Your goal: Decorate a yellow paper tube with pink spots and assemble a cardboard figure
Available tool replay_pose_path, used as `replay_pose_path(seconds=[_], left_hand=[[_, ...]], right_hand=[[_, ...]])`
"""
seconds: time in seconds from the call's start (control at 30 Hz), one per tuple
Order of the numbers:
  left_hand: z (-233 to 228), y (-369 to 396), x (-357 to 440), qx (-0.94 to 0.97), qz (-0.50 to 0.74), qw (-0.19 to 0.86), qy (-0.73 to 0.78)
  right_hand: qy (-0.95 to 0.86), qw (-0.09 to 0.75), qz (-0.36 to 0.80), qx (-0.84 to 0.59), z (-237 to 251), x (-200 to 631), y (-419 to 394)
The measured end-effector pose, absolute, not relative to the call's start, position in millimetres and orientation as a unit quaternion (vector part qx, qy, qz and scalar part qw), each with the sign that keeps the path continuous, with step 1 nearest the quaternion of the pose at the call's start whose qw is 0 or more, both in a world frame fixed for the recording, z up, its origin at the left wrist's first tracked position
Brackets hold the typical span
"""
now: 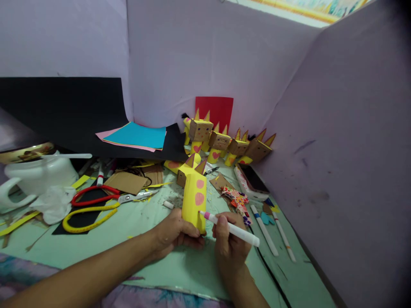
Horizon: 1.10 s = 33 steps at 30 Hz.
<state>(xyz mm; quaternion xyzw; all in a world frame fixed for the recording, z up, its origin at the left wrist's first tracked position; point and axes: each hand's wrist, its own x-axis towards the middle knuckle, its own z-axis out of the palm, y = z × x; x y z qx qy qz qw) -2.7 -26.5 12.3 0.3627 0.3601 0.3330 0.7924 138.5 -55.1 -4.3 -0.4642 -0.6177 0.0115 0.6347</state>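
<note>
Yellow paper giraffe (194, 197) stands near the middle of the desk (141, 239), its body upright and marked with two pink spots, its brown-eared head tipped away from me. My left hand (175, 234) is wrapped around its lower end, fingers (192, 233) clenched on the yellow paper to steady it. My right hand (229, 241) grips a white marker (229, 227), fingers closed around the barrel, and the pink tip touches the giraffe's side just below the lower spot. Just to the right of that hand lie two more white pens (272, 234) side by side, with a patterned paper scrap (236, 199) close behind them and a phone (252, 182) near the wall. Off to the left lie red-handled scissors (99, 195) and yellow-handled scissors (88, 216), their blades pointing towards the giraffe, and beyond them a white plastic jug (38, 175) beside crumpled white tissue. Sheets of blue paper (138, 136) rest over pink ones on black card at the back. Along the back corner a row of finished giraffes (224, 143) stands in front of a red sheet (214, 109) propped against the wall.
</note>
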Motion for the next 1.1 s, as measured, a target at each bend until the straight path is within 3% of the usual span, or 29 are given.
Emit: replay_pose_path(seconds=[0.83, 1.1], left_hand=[[13, -24, -5, 0.340, 0.346, 0.802, 0.349], [12, -24, -7, 0.353, 0.331, 0.804, 0.345]], right_hand=[[-0.588, 0.643, 0.111, -0.479, 2, 138, -59], [-0.581, 0.639, 0.043, -0.503, 5, 144, -55]])
